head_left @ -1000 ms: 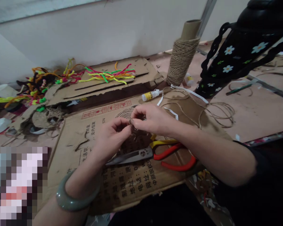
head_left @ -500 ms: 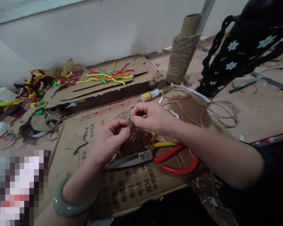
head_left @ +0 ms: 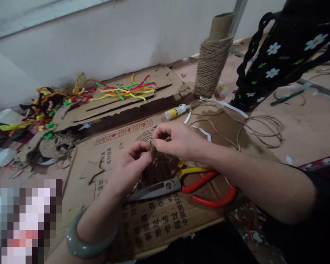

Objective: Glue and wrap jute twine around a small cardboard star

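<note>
My left hand (head_left: 132,165) and my right hand (head_left: 176,139) meet above the cardboard (head_left: 115,205), fingertips pinched close together on a piece of twine. Behind them shows part of a flat coil of twine (head_left: 144,135), its rows curving side by side; the fingers cover the rest. Just below my hands lie scissors (head_left: 165,187) with red and yellow handles, blades toward the left. A small glue bottle (head_left: 174,112) with a yellow label rests beyond my right hand. Loose twine (head_left: 264,128) trails in loops to the right.
A twine spool (head_left: 213,62) stands at the back, beside a black flowered bottle (head_left: 272,62). Coloured pipe cleaners (head_left: 123,90) lie on cardboard at the back, with more tangled at the left. White strips (head_left: 225,106) lie near the spool.
My hands stay pinched together, with only slight finger movement. The whole view has shifted a little, so the scissors and cardboard appear slightly lower and further right.
</note>
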